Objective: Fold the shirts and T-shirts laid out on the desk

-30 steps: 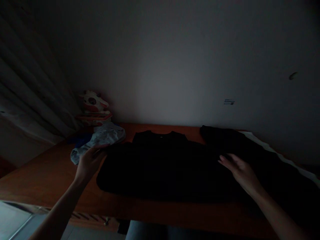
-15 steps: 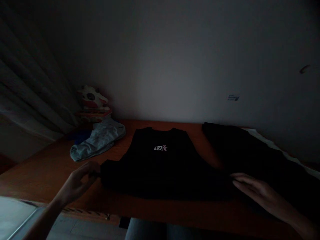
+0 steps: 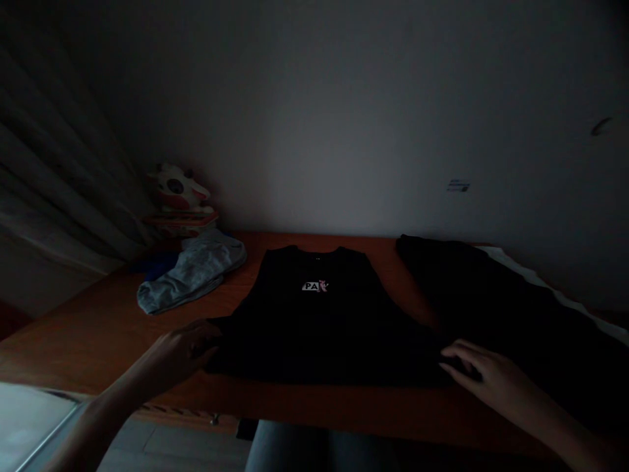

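Fingers of the left hand [image 3: 179,354] pinching the near left edge of a black shirt [image 3: 314,334]; fingers of the right hand [image 3: 491,377] gripping its right edge. Shirt spread on wooden surface [image 3: 98,328], collar toward the wall [image 3: 344,131], chest print [image 3: 314,286] showing 2 letters, PA. Grey cloth [image 3: 196,272] to left, dark garment [image 3: 472,288] to right. Cow figure [image 3: 177,187] behind grey cloth.

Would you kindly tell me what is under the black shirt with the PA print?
Under the black shirt is the brown table, whose surface shows around the shirt's edges. Anything else beneath it is covered and cannot be seen.
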Motion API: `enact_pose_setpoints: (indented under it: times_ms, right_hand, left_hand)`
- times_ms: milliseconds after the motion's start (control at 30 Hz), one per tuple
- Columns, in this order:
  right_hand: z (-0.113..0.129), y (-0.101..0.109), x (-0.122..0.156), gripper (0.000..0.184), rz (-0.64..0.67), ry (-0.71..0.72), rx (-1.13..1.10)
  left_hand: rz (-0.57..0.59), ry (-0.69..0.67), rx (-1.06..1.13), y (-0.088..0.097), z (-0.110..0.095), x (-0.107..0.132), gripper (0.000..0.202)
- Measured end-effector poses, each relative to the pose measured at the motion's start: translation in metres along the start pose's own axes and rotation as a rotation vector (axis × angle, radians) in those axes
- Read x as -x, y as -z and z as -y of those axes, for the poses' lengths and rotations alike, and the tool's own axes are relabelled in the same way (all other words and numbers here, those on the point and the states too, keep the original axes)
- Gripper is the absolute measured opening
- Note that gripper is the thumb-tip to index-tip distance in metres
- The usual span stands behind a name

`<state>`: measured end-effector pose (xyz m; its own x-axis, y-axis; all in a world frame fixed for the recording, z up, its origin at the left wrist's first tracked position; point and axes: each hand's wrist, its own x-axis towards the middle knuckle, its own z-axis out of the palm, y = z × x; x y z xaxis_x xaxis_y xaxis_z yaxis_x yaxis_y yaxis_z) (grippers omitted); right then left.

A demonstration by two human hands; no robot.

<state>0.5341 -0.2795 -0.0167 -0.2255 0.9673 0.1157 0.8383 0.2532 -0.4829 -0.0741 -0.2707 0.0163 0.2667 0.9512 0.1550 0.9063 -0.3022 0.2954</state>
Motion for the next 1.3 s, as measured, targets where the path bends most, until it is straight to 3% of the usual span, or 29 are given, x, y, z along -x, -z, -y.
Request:
enact_pose_setpoints:
  times_ms: [100, 233, 333, 500, 667, 867, 1067, 1200, 1300]
  right_hand:
    - [-0.007, 0.004, 0.005, 0.03, -0.094, -0.003, 0.004]
    - [-0.027, 0.001, 0.019, 0.029, -0.241, 0.033, 0.095]
    - [-0.037, -0.008, 0.03, 0.027, -0.246, 0.062, 0.175]
    - [-0.036, -0.02, 0.035, 0.025, -0.21, 0.114, 0.317]
    - [-0.031, -0.018, 0.036, 0.031, -0.13, 0.18, 0.308]
    - [0.007, -0.016, 0.029, 0.03, -0.089, 0.156, 0.178]
    - [0.067, -0.042, -0.002, 0.026, 0.051, 0.163, 0.087]
    - [0.085, -0.055, -0.006, 0.024, 0.071, 0.252, 0.048]
    - [0.081, -0.058, 0.003, 0.038, 0.038, 0.363, 0.119]
  left_hand:
    - [0.005, -0.016, 0.034, 0.002, 0.007, 0.004, 0.024]
    - [-0.213, -0.057, 0.057, 0.007, 0.014, 0.02, 0.023]
    - [-0.319, -0.048, 0.027, 0.006, 0.019, 0.032, 0.02]
    - [-0.278, -0.137, -0.023, -0.008, 0.021, 0.041, 0.014]
    - [-0.156, -0.174, -0.05, -0.007, 0.001, 0.042, 0.028]
    - [-0.022, -0.217, -0.035, -0.009, -0.046, 0.019, 0.029]
    - [0.086, -0.345, -0.036, -0.03, -0.093, -0.018, 0.018]
    - [0.104, -0.509, -0.016, -0.035, -0.106, -0.024, 0.023]
    - [0.073, -0.613, 0.009, -0.036, -0.104, -0.016, 0.027]
